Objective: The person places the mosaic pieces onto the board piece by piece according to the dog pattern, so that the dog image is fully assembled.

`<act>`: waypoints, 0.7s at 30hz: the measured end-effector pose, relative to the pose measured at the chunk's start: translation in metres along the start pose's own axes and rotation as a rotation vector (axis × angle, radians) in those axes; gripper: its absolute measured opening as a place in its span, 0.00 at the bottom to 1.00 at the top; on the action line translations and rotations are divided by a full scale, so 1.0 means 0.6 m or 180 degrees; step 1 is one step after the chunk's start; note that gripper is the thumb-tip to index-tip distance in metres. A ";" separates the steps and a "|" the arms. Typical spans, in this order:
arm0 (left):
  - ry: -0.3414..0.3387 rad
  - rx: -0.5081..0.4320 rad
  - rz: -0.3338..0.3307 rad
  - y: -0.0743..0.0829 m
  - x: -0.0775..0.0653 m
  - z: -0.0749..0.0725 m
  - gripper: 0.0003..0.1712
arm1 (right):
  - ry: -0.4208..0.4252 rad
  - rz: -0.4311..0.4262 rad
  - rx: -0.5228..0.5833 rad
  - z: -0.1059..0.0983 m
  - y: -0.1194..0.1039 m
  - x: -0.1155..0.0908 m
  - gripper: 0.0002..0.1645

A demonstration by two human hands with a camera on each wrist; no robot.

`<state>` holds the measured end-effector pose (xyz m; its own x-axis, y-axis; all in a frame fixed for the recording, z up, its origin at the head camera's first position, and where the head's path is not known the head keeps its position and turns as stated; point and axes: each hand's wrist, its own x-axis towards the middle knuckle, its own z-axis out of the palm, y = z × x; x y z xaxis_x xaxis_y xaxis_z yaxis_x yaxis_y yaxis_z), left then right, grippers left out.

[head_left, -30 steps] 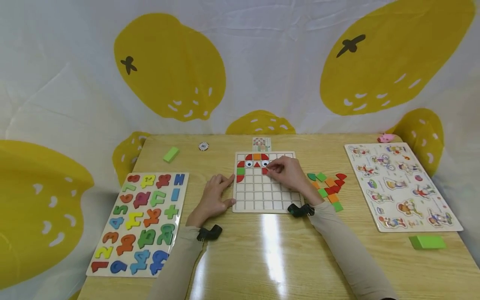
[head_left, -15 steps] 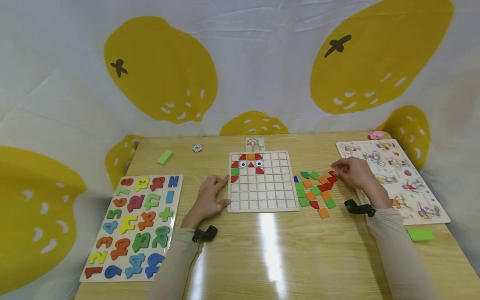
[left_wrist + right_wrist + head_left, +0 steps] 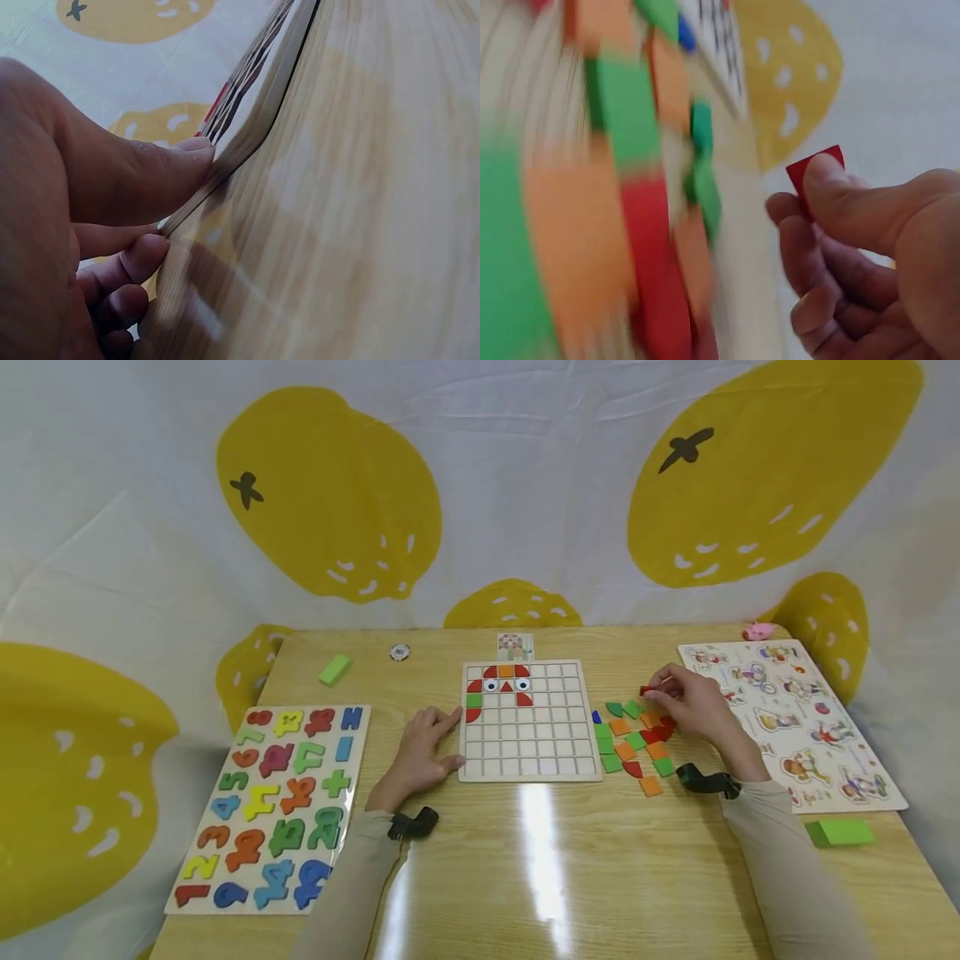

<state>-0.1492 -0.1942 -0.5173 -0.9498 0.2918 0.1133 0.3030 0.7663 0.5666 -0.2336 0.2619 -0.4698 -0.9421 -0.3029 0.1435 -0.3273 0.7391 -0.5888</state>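
Note:
In the head view my left hand (image 3: 420, 753) rests at the left edge of a wooden grid board (image 3: 529, 767), thumb and index finger spread along that edge. The left wrist view has the thumb (image 3: 150, 176) touching the board's side. Red, orange and green tiles and two eye tiles fill some cells at the board's upper left. My right hand (image 3: 696, 708) pinches a red tile (image 3: 799, 171) between thumb and index finger, above the loose tiles. Part of that tile is hidden by the thumb. Several loose tiles (image 3: 625, 750) lie right of the board.
A picture card (image 3: 515, 646) lies behind the board. On the left is a number puzzle (image 3: 177, 903), on the right a picture puzzle (image 3: 693, 653). Two green blocks (image 3: 335, 669), a round chip (image 3: 400, 652) and a pink pig figure (image 3: 758, 631) are also on the table.
My right hand has moved from the board to the loose tiles on the right and lifted a red tile, shifting slightly back leftward. My left hand stays at the board's edge.

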 end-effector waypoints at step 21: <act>0.0026 0.0038 0.0027 -0.007 0.000 0.002 0.48 | -0.0527 -0.0622 0.0646 0.198 -0.167 0.079 0.10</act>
<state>-0.1503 -0.1971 -0.5206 -0.9477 0.2937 0.1246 0.3119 0.7706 0.5558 -0.2367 0.1017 -0.4986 -0.8329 -0.5333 0.1477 -0.4639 0.5275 -0.7117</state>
